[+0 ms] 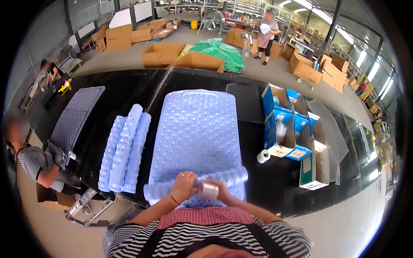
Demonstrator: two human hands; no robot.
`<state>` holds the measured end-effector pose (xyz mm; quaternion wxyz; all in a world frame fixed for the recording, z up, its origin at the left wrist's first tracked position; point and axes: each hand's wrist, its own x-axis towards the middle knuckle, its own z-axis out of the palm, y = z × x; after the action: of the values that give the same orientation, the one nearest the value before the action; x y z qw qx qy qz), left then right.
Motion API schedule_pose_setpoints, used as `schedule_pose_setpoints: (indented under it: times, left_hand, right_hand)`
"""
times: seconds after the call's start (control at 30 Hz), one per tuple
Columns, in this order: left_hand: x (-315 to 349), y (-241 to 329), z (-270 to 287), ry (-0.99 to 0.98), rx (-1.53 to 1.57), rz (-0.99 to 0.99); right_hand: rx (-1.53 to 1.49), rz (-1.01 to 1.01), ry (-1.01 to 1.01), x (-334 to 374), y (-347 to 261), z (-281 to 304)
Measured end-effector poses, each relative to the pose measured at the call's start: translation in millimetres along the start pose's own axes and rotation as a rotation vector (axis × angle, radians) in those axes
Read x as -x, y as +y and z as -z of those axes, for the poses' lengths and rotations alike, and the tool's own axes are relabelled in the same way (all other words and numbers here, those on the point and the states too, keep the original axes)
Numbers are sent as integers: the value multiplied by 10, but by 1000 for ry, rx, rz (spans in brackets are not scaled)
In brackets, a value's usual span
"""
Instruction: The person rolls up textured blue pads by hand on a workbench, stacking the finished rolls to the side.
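A lilac-blue bubbled bath mat [195, 133] lies flat in front of me, with a patch of raised bars near its far end. Across its near end rests a rolled bath mat [234, 175] of the same colour. My left hand [184, 185] is closed over the middle of that roll. In my right hand [221, 192] is a small roll of clear film [209, 190], held against the rolled mat just beside my left fingers. The right fingers are partly hidden behind the film and slightly blurred.
Several rolled mats [124, 150] are stacked to the left. Farther left lies a greyish mat [77, 116], near a person in stripes [36, 165]. On the right are blue cartons [286, 124], a white roll [263, 156] and dark sheets [329, 133]. Cardboard boxes [163, 54] stand beyond the black table [189, 79].
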<state>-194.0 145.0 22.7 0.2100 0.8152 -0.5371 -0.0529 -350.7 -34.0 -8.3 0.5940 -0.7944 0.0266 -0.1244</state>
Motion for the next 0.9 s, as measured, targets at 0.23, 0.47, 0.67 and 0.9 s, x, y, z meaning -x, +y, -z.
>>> schedule_pose_setpoints:
  times: [0.23, 0.47, 0.67, 0.9]
  left_hand:
    - [-379, 139, 66, -3, -259, 91]
    - [-761, -364, 167, -192, -55, 151]
    - [-27, 74, 27, -264, 99, 135]
    - [-7, 235, -187, 255, -261, 62]
  right_hand:
    - [-16, 15, 133, -1191, 229, 183]
    - [46, -158, -27, -119, -563, -28]
    - [-301, -295, -57, 429, 35, 23]
    - [-216, -190, 74, -618, 158, 48]
